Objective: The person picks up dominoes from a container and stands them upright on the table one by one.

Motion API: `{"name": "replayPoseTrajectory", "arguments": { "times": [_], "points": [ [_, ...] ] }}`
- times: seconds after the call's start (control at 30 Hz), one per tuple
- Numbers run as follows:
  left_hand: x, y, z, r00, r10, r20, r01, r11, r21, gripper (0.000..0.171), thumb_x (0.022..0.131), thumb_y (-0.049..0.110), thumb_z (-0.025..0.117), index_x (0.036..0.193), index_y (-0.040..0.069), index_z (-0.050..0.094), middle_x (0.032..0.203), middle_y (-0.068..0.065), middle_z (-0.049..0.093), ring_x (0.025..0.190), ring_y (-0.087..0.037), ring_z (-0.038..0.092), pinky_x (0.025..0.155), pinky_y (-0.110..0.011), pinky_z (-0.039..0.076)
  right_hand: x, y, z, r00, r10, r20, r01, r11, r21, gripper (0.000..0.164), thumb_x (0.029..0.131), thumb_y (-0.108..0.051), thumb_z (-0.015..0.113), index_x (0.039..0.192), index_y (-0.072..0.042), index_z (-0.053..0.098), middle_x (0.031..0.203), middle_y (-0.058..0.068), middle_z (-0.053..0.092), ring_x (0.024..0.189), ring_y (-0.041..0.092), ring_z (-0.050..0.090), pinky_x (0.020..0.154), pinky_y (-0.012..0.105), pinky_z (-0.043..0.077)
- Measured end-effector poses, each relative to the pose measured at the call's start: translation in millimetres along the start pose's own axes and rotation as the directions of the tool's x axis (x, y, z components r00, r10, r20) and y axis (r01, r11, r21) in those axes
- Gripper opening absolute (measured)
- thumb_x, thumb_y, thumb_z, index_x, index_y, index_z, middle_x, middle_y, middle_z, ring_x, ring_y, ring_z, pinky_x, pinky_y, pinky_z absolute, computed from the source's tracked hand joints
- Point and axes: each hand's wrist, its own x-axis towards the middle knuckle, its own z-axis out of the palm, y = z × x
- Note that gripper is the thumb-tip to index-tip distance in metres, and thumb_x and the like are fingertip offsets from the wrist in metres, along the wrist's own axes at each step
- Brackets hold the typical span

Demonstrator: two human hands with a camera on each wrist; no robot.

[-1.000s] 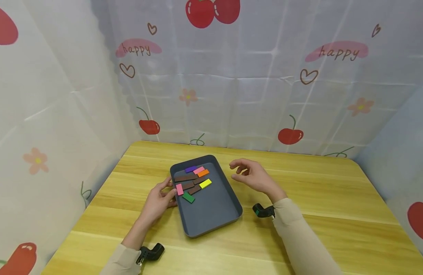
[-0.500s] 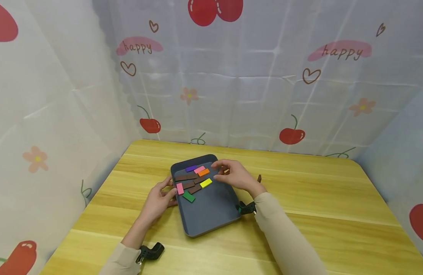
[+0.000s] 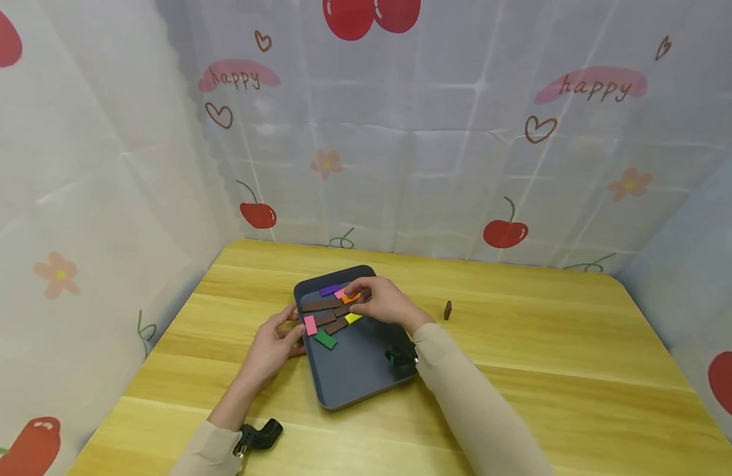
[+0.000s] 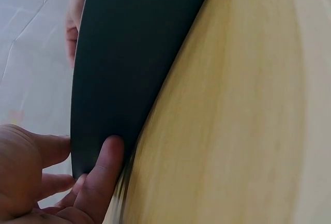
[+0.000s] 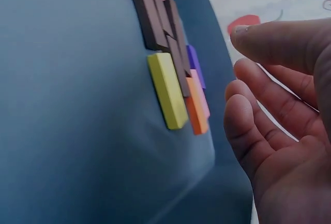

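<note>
A dark grey tray (image 3: 366, 377) lies on the table with flat coloured blocks in its far left part. They include a purple block (image 3: 329, 290), an orange block (image 5: 196, 105), a yellow block (image 5: 168, 90), a green block (image 3: 326, 340), a pink block (image 3: 310, 325) and several dark brown blocks (image 5: 148, 16). My left hand (image 3: 270, 347) grips the tray's left wall, its fingers pressed to the outside in the left wrist view. My right hand (image 3: 386, 303) hovers above the orange and yellow blocks, thumb and fingers apart, holding nothing. It partly hides those blocks.
A single dark brown block (image 3: 447, 310) stands on edge on the wooden table (image 3: 556, 344), right of the tray. A patterned curtain (image 3: 413, 192) rises behind the table and along both sides.
My right hand has moved left from beside the tray to above the blocks inside it. The lone brown block on the table has come into view. My left hand keeps its hold.
</note>
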Motion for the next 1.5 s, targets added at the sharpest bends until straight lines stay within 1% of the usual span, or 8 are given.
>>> {"name": "replayPoseTrajectory", "arguments": {
  "times": [0.23, 0.53, 0.67, 0.9, 1.13, 1.27, 1.4, 1.5],
  "points": [
    [2.3, 1.9, -1.6, 1.000, 0.008, 0.012, -0.008, 1.000, -0.010, 0.063, 0.106, 0.009, 0.058, 0.163, 0.011, 0.031, 0.144, -0.020, 0.041, 0.111, -0.034, 0.067, 0.082, -0.037, 0.067, 6.3, 1.5, 8.6, 1.000, 0.024, -0.006, -0.024, 1.000, 0.004, 0.031, 0.094, -0.013, 0.077, 0.124, -0.010, 0.071, 0.117, 0.007, 0.070, 0.100, 0.020, 0.065, 0.075, 0.030, 0.061],
    [1.7, -1.1, -1.5, 1.000, 0.018, 0.010, -0.018, 1.000, 0.011, 0.062, 0.105, 0.007, 0.058, 0.162, 0.010, 0.033, 0.143, -0.020, 0.044, 0.107, -0.031, 0.070, 0.081, -0.037, 0.067, 7.9, 8.4, 21.2, 0.999, 0.023, -0.044, -0.026, 0.998, -0.065, 0.024, 0.094, -0.011, 0.076, 0.118, -0.008, 0.072, 0.106, 0.006, 0.071, 0.087, 0.017, 0.061, 0.067, 0.026, 0.055],
    [1.4, -1.4, -1.3, 1.000, 0.014, 0.007, -0.014, 1.000, 0.005, 0.063, 0.105, 0.006, 0.058, 0.162, 0.009, 0.032, 0.143, -0.020, 0.043, 0.107, -0.031, 0.070, 0.081, -0.037, 0.067, 8.8, 8.4, 23.8, 0.997, 0.032, -0.064, -0.039, 0.993, -0.110, 0.025, 0.092, -0.010, 0.078, 0.116, -0.009, 0.073, 0.111, 0.008, 0.072, 0.088, 0.017, 0.059, 0.072, 0.029, 0.054],
    [0.4, 0.1, -0.4, 1.000, 0.008, 0.003, -0.008, 1.000, 0.002, 0.063, 0.105, 0.006, 0.058, 0.162, 0.009, 0.032, 0.143, -0.020, 0.044, 0.105, -0.030, 0.070, 0.081, -0.037, 0.067, 8.6, 9.8, 24.7, 0.996, 0.057, -0.065, -0.066, 0.987, -0.148, 0.030, 0.089, -0.005, 0.078, 0.118, -0.009, 0.071, 0.117, 0.010, 0.069, 0.093, 0.020, 0.060, 0.085, 0.037, 0.057],
    [-0.2, 1.3, 0.2, 1.000, 0.006, -0.002, -0.006, 1.000, 0.008, 0.063, 0.105, 0.006, 0.058, 0.162, 0.009, 0.032, 0.143, -0.019, 0.044, 0.104, -0.029, 0.069, 0.081, -0.037, 0.067, 7.6, 10.6, 23.8, 0.996, 0.066, -0.066, -0.075, 0.984, -0.159, 0.032, 0.085, -0.002, 0.079, 0.115, -0.007, 0.071, 0.113, 0.011, 0.069, 0.094, 0.021, 0.062, 0.088, 0.039, 0.059],
    [-0.2, 2.3, 0.4, 1.000, 0.014, -0.002, -0.014, 1.000, 0.007, 0.063, 0.105, 0.006, 0.058, 0.162, 0.009, 0.032, 0.143, -0.020, 0.045, 0.104, -0.030, 0.069, 0.081, -0.037, 0.067, 6.9, 11.1, 23.2, 0.995, 0.077, -0.059, -0.085, 0.984, -0.155, 0.027, 0.085, -0.002, 0.081, 0.109, -0.007, 0.070, 0.107, 0.009, 0.069, 0.086, 0.019, 0.059, 0.081, 0.035, 0.058],
    [-1.1, 2.7, 0.5, 1.000, 0.010, -0.005, -0.010, 1.000, 0.005, 0.063, 0.105, 0.006, 0.058, 0.162, 0.009, 0.032, 0.142, -0.020, 0.045, 0.104, -0.030, 0.069, 0.080, -0.036, 0.067, 5.3, 12.2, 23.6, 0.996, 0.084, -0.043, -0.090, 0.985, -0.149, 0.023, 0.085, -0.004, 0.082, 0.103, -0.007, 0.069, 0.101, 0.006, 0.067, 0.077, 0.018, 0.055, 0.071, 0.029, 0.053],
    [-2.1, 2.7, 0.2, 1.000, 0.009, -0.005, -0.009, 1.000, -0.002, 0.063, 0.105, 0.006, 0.058, 0.162, 0.008, 0.032, 0.143, -0.021, 0.045, 0.103, -0.030, 0.069, 0.081, -0.036, 0.067, 4.8, 12.5, 24.2, 0.996, 0.080, -0.040, -0.085, 0.985, -0.153, 0.022, 0.085, -0.004, 0.083, 0.102, -0.007, 0.069, 0.100, 0.004, 0.067, 0.075, 0.016, 0.053, 0.068, 0.027, 0.051]
  ]
}}
